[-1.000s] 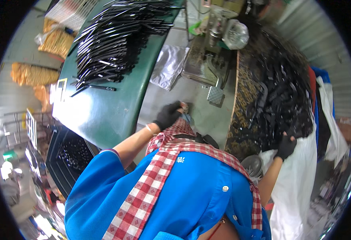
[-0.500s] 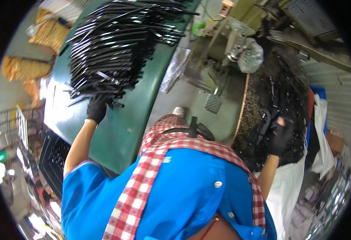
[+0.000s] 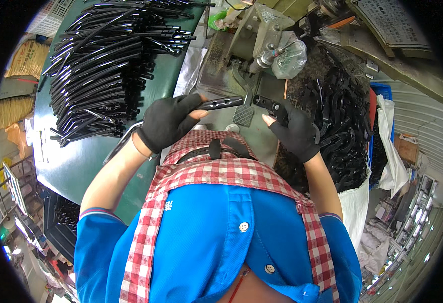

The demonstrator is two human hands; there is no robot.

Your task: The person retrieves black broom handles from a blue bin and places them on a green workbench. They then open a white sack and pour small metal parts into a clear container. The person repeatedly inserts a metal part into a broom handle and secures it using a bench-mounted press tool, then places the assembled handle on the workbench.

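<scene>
We see our left hand [image 3: 167, 122], in a black glove, with its fingers clenched around a long black strip [image 3: 219, 103] whose slotted end points right toward the machine. Our right hand [image 3: 296, 132], also gloved, has its fingers grasping a shorter black piece [image 3: 267, 103] just right of that slotted end; the two parts lie near each other, and we cannot tell if they touch.

Little open room lies between the two hands: a small grey patch of worktop [image 3: 262, 144] sits directly below the fingers, with a dark ribbed pedal plate [image 3: 242, 115] between them. Just beyond the fingertips stands the grimy green press machine [image 3: 241, 55], its curved black lever hanging down close to the strip's end. A crumpled clear plastic bag [image 3: 289, 53] sits on the machine, above the right fingers.

Left of the left fingers, a green worktop [image 3: 75, 161] carries a stacked heap of long black strips [image 3: 105, 65], its near edge close to our left wrist. Right of the right fingers, a large bin [image 3: 342, 121] holds a loose pile of black pieces, with a white sack [image 3: 355, 212] hanging below it.
</scene>
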